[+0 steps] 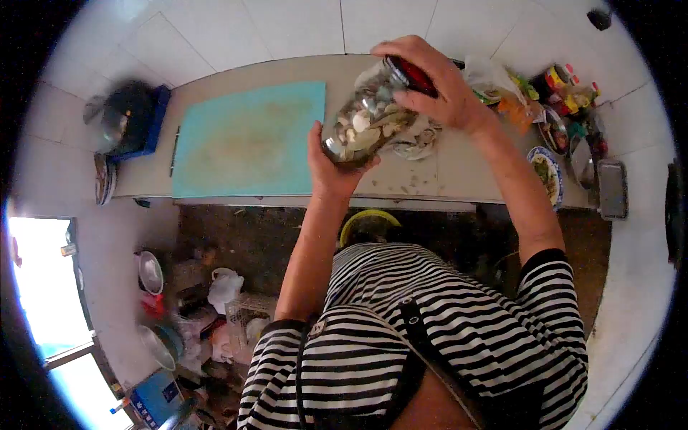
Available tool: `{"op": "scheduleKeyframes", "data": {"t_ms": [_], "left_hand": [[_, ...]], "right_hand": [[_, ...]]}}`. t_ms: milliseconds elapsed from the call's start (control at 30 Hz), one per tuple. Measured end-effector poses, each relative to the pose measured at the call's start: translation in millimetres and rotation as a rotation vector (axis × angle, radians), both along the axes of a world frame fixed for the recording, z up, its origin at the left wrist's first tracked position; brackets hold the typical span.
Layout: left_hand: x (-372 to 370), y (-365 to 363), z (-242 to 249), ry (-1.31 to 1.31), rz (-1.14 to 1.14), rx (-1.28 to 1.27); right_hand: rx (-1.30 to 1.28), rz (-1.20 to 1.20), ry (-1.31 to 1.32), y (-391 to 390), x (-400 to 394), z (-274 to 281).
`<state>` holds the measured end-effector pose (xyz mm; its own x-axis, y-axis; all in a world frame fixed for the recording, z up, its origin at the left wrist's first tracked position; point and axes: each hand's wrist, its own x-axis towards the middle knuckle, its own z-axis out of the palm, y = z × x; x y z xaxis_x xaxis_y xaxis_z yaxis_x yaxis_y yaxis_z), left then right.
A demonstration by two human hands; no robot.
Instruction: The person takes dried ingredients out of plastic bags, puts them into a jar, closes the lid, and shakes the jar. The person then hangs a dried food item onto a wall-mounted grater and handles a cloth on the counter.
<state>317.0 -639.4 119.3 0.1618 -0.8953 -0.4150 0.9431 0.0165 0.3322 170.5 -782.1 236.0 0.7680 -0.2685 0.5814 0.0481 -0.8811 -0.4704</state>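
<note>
Here, in the head view, the left hand (331,166) cups the bottom of a glass jar (367,118), fingers curled about its base, while the right hand (438,80) closes over the red lid (414,75) at the top. The jar is held tilted above the counter (459,172), packed with pale pieces. Just beyond it lies a plate (416,147) with similar pieces and scraps around it. The lid sits on the jar; I judge the jar nearly full, with only capping or uncapping in hand. A blue cutting board (247,140) lies to the left.
</note>
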Motion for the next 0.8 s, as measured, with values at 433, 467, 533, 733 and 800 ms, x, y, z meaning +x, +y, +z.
{"op": "scheduleKeyframes", "data": {"t_ms": [433, 467, 533, 733, 800], "left_hand": [[3.8, -19.1, -1.4, -0.431, 0.569, -0.305], [6.0, -21.0, -2.3, -0.484, 0.590, -0.334], [13.7, -25.8, -4.2, -0.593, 0.630, -0.394], [54.3, -19.7, 6.0, 0.050, -0.028, -0.405], [46.7, -21.7, 16.4, 0.000, -0.061, -0.358]], "right_hand": [[0.482, -0.124, 0.005, -4.4, 27.3, 15.3], [0.404, -0.098, -0.015, -5.2, 26.1, 15.2], [0.246, -0.047, -0.059, -9.8, 19.6, 14.7], [-0.393, 0.105, -0.093, -4.8, -1.2, 31.3], [-0.520, 0.162, 0.005, -2.1, -5.2, 29.8]]}}
